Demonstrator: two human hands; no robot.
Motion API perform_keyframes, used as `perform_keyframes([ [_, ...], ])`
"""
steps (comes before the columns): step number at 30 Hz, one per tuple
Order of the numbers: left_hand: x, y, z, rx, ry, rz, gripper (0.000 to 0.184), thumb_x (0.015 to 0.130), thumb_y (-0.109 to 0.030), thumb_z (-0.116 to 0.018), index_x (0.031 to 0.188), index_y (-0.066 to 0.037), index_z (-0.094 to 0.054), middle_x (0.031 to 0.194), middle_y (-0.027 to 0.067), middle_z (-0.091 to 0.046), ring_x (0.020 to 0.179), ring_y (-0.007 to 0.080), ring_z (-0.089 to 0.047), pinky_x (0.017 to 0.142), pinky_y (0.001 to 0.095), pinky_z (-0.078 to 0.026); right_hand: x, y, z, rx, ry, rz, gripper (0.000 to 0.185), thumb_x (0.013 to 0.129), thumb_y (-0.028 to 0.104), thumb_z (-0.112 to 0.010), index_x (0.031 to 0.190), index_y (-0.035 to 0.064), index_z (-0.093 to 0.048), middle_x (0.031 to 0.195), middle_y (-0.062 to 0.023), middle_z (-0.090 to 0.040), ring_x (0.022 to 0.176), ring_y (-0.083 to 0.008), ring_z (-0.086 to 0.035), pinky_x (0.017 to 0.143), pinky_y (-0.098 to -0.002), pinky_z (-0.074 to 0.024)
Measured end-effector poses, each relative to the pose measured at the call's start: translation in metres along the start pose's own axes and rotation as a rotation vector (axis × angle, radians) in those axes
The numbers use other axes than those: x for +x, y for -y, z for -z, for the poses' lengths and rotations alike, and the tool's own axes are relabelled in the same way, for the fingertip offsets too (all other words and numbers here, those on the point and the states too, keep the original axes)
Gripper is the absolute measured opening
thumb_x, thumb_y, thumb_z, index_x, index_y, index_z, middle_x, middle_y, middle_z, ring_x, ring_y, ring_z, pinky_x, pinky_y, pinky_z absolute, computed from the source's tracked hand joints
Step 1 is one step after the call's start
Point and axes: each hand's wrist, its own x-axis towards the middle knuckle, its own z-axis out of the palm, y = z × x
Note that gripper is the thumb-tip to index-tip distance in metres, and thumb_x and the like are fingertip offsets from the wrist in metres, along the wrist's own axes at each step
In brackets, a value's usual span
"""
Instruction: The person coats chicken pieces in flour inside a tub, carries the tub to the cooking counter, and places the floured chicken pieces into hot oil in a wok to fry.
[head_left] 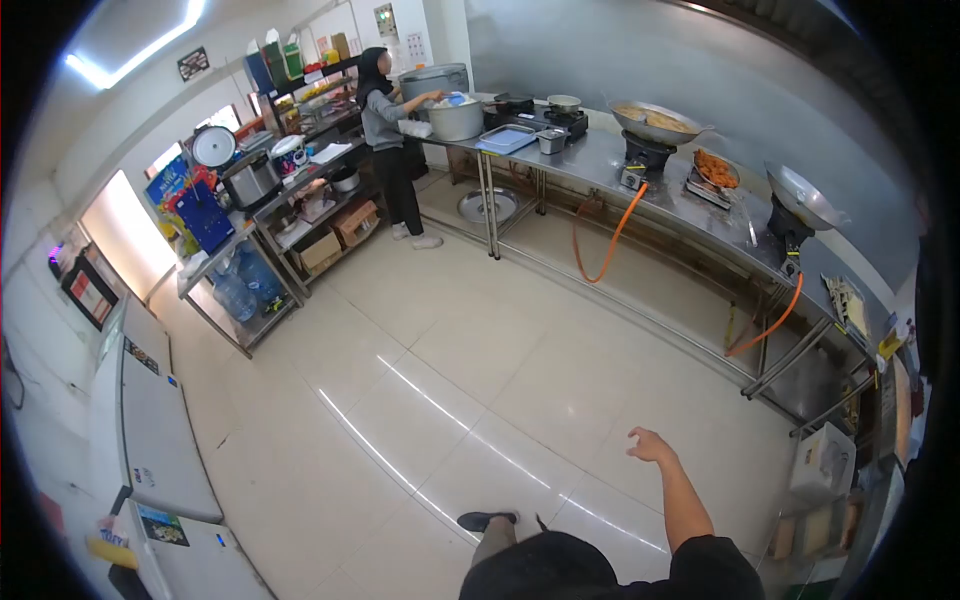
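My right hand [652, 445] hangs out over the tiled floor with its fingers loosely bent and apart, and nothing shows in it. It touches nothing; the steel counter [690, 215] with the woks stands beyond it. My left hand is outside the picture. On the counter sit a wok of food in oil [655, 122], a tray of orange-brown fried food [714, 170] and a second wok [803, 196] that looks bare inside.
A person [385, 140] in a grey top stands by a large pot [455, 118] at the far counter. Orange gas hoses [612, 250] hang below the counter's front edge. White chest freezers [165, 440] line the left; shelves [300, 200] with a cooker stand behind.
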Motion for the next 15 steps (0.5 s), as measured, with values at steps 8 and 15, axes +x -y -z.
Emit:
perform_keyframes([
  [8, -0.164, -0.124, 0.034, -0.266, -0.082, -0.172, 0.051, 0.066, -0.013, -0.074, 0.110, -0.006, -0.050, 0.089, 0.0138, -0.054, 0.080, 0.0266, -0.053, 0.072, 0.0378, -0.045, -0.102, -0.037, 0.008, -0.014, -0.169, 0.257, 0.056, 0.063, 0.019, -0.072, 0.114, 0.0075, -0.052, 0.091, -0.0154, -0.058, 0.081, -0.0259, -0.058, 0.069, -0.0357, -0.0486],
  [15, -0.438, 0.008, 0.004, -0.385, -0.277, -0.133, 0.050, 0.070, -0.023, -0.073, 0.112, -0.009, -0.051, 0.098, 0.0142, -0.058, 0.092, 0.0312, -0.054, 0.082, 0.0411, -0.045, -0.073, -0.259, -0.180, -0.120, 0.081, 0.101, 0.053, 0.072, 0.009, -0.068, 0.117, -0.0070, -0.047, 0.105, -0.0166, -0.060, 0.087, -0.0274, -0.061, 0.067, -0.0383, -0.0524],
])
